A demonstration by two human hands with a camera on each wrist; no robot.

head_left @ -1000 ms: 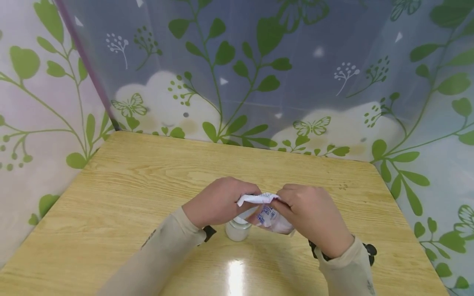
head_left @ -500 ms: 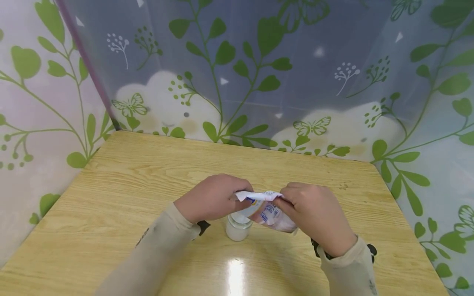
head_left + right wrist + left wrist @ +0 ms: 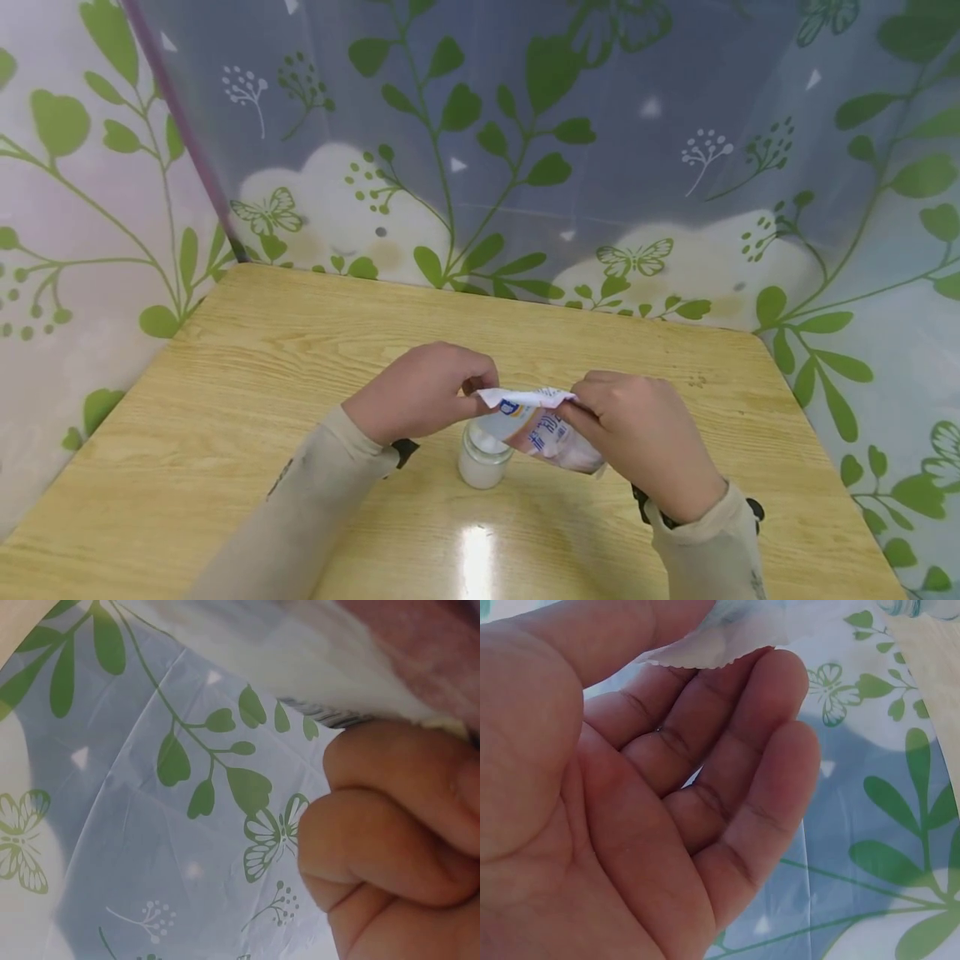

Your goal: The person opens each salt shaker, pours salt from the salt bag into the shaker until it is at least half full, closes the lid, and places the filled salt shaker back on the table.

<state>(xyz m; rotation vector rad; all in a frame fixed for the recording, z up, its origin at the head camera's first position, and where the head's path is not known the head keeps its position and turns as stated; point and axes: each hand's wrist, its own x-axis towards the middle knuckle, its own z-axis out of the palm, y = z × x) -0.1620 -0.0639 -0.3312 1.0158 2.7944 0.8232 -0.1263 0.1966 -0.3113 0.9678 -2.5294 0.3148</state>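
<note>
A white, blue and pink plastic bag with blue lettering is stretched between both hands in the head view, tilted, its lower left part overlapping the mouth of the jar. My left hand pinches the bag's upper left corner; in the left wrist view the bag's serrated edge lies between thumb and loosely bent fingers. At the other corner, my right hand grips the bag with curled fingers. Below stands an upright glass jar with white contents, its rim partly hidden by the bag.
The wood-grain table meets a leaf-printed curtain at its far edge, with more printed fabric along the left and right sides. Dark wrist mounts sit at both cuffs.
My left hand has shifted left and slightly away from the jar, uncovering more of the bag's front and the jar's rim. The right hand has barely moved, and the jar has stayed put.
</note>
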